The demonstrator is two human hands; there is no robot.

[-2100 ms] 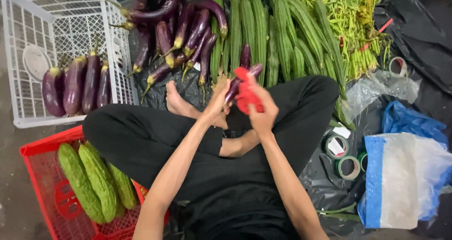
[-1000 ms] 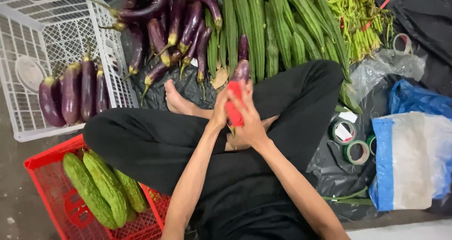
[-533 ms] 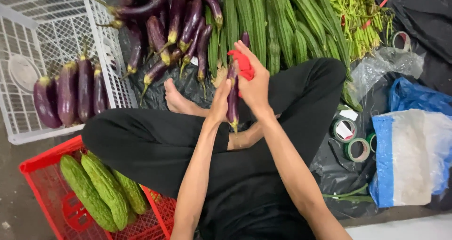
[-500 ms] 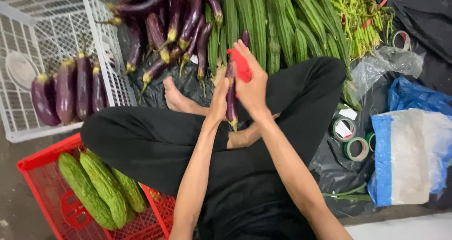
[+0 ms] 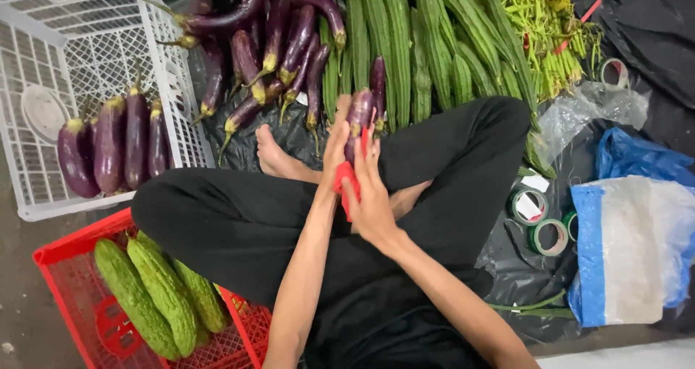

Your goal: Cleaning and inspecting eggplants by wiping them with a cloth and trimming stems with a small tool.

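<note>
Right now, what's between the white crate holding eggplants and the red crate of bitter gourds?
In the head view, the person's black-trousered knee lies between the white crate and the red crate, over a strip of bare floor.

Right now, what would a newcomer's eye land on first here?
Centre frame, the left hand and right hand hold a purple eggplant with a red cloth against it, above crossed legs in black trousers. At left, a white crate holds eggplants; below it, a red crate holds bitter gourds. Long ridged gourds lie along the top.
</note>
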